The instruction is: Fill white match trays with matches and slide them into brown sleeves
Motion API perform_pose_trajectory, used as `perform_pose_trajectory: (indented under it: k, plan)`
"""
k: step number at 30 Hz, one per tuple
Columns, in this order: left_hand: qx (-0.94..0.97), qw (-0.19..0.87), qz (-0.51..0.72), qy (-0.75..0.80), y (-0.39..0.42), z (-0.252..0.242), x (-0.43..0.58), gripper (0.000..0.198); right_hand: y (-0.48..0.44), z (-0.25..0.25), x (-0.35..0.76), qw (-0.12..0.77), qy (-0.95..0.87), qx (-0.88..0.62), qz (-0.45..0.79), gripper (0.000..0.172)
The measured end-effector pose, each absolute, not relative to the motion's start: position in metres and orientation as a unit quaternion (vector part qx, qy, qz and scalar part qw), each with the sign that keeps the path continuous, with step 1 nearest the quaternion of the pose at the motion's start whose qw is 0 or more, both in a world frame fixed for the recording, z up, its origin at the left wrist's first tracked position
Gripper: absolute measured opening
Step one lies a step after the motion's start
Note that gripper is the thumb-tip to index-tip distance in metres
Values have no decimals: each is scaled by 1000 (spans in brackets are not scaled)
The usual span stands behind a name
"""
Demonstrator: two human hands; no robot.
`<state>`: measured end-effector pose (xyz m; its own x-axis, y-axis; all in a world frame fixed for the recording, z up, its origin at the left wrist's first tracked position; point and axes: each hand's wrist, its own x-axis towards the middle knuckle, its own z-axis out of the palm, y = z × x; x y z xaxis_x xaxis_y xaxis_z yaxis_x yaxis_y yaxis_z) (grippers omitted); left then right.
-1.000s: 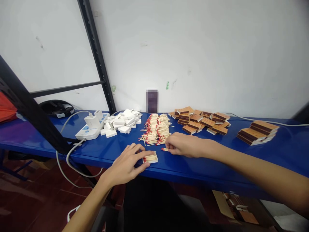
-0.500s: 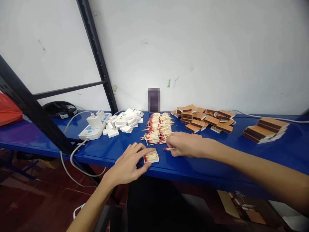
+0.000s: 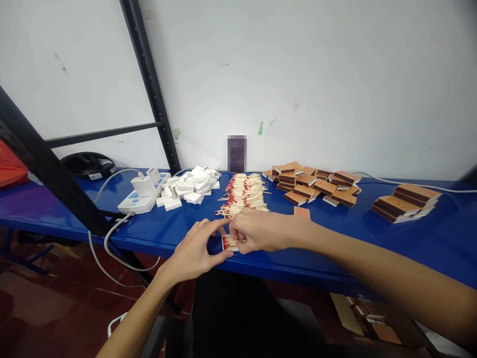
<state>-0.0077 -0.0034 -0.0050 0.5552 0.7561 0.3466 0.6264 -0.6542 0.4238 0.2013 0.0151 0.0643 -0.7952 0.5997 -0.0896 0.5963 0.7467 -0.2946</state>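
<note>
A small white matchbox tray [image 3: 224, 243] holding red-tipped matches [image 3: 231, 242] lies near the table's front edge. My left hand [image 3: 199, 248] curves around its left side, thumb at the near edge and fingers at the far edge. Over the tray's right part, my right hand [image 3: 257, 230] is closed in a pinch. Its fingertips are turned down and hide the matches in its grip. Just beyond both hands spreads a big heap of loose matches [image 3: 246, 194]. One brown matchbox sleeve [image 3: 301, 213] lies flat behind my right wrist.
White empty trays [image 3: 192, 186] are piled at left, beside a power strip [image 3: 137, 201] with cables. Brown matchboxes [image 3: 316, 184] lie heaped at back right, and stacked matchboxes [image 3: 406, 201] stand farther right. A black rack post [image 3: 48, 159] rises at left. An open carton [image 3: 365, 318] sits below the table.
My right hand has moved left, bringing pinched matches from beside the heap to the tray. My left index finger has lifted a little; the tray stays in place.
</note>
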Motion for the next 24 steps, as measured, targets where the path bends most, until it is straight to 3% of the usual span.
perform_pose_trajectory:
  k: [4,9,15,20,24]
  plan:
    - [875,122,254,393,-3,-5,-7,52,17,61,201,10,-937,-306,167,12]
    - [875,132,246,396,-4,-3,-7,29,18,58,206,35,-939,-293,176,15]
    - [872,128,260,394,-1,-4,-7,28,17,52,212,78,-933,-290,196,14]
    - [888,128,259,358,-1,-1,-7,28,11,50,228,173,-929,-306,120,12]
    - [895,130,242,350,-2,1,-7,23,5,55,263,181,-905,-382,52,19]
